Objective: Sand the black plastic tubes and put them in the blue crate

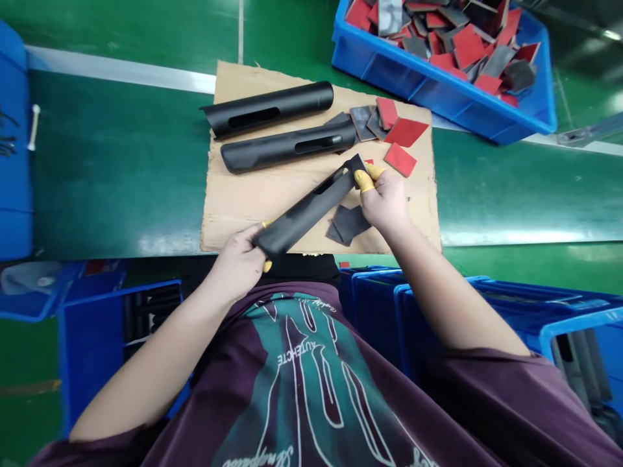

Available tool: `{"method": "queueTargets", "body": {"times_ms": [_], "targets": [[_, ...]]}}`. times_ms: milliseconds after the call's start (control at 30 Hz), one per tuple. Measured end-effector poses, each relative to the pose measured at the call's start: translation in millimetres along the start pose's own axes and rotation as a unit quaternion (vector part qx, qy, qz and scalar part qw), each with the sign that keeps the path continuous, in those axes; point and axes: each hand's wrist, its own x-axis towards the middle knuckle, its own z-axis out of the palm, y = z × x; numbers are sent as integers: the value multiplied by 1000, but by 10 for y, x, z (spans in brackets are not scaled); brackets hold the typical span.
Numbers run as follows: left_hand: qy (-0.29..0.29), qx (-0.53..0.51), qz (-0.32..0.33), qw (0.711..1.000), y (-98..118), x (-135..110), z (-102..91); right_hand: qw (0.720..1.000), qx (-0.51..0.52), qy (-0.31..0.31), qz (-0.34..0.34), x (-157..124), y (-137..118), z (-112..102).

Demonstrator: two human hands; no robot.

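My left hand [242, 259] is closed round the near end of a black slotted tube [304, 214], which slants up to the right over the cardboard sheet [243, 207]. At its far end my right hand [384, 194], with yellow covers on thumb and finger, pinches a small dark pad [357, 162] against the tube's end. Two more black tubes, an upper one [272, 107] and a lower one [287, 148], lie on the cardboard beyond. Loose red pads [400, 159] and grey pads [363, 122] lie to the right. Dark pads [348, 224] rest below the held tube.
A blue bin [438, 84] heaped with red and grey pads stands at the back right of the green table [121, 162]. Another blue bin [14, 194] is at the left edge. Blue crates [379, 298] holding black tubes stand below the table's near edge, on both sides of me.
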Motion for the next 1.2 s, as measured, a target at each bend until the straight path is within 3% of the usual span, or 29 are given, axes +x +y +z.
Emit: {"method": "queueTargets", "body": {"times_ms": [133,267,333,433,467,600,733,767,833,900,1033,1200], "targets": [[21,-179,-94,979,97,-24,158,997,0,-28,-78,-529,-565,147],[45,-292,-194,936,232,-73,229,964,-58,-176,-192,-926,-938,222],[47,-310,-223,923,283,-96,245,971,-74,-156,-165,-886,-898,215],[42,-332,-259,906,338,-107,275,990,-65,-56,-113,-775,-773,202],[41,-341,-270,900,353,-104,284,989,-54,-52,-126,-772,-754,204],[26,-368,-321,873,408,-87,291,967,-64,-147,-198,-828,-747,226],[-17,-389,-359,848,453,-85,273,987,-72,-50,-135,-775,-693,222],[-24,-393,-364,844,454,-84,272,987,-64,-46,-143,-775,-689,218],[-33,-394,-372,840,443,-79,276,976,-55,-95,-189,-798,-700,207],[-46,-391,-377,838,424,-73,284,967,-56,-138,-208,-817,-713,196],[-58,-380,-374,844,386,-62,316,988,-49,-72,-131,-841,-727,188],[-1,-350,-306,885,257,-42,377,959,-50,-187,-209,-885,-728,175]]}}
